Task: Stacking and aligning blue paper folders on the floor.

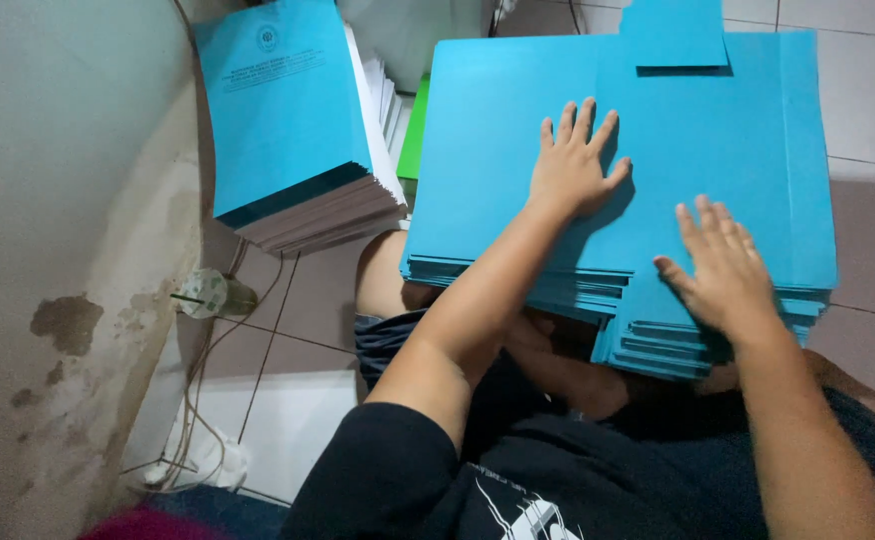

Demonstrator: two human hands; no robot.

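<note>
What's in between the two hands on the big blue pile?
Only bare blue paper: the head view shows the top sheet of the blue stack between the left hand and the right hand.

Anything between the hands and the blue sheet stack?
Nothing visible. The left hand lies flat, fingers spread, on the top sheet of the blue sheet stack. The right hand rests on the stack's near right edge. The small blue sheet sits at the far edge, apart from both.

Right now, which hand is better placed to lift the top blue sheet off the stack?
Probably the right hand: it lies by the near edge of the blue sheet stack, where the layers show. The left hand presses flat mid-sheet, far from any edge.
</note>
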